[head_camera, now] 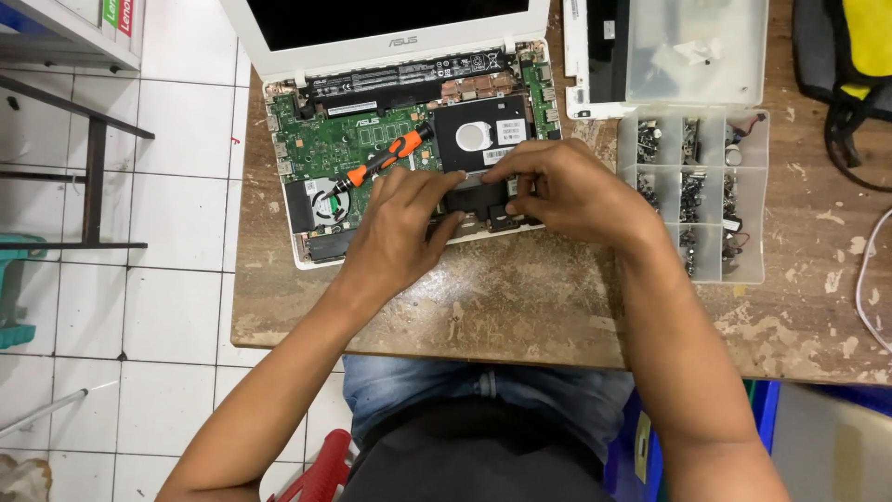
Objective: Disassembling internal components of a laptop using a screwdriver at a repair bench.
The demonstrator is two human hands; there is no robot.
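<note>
While your left hand [395, 228] rests on the opened white laptop [409, 139] near the table's [520, 297] far edge, its fingers curl together around an orange-and-black screwdriver [381, 163] lying across the green board [344, 144]. Your right hand [567, 191] has its fingertips [497, 172] pressed close on a black part [474, 197] at the laptop's near edge. A clear compartment box [692, 191] sits toward the table's right edge.
</note>
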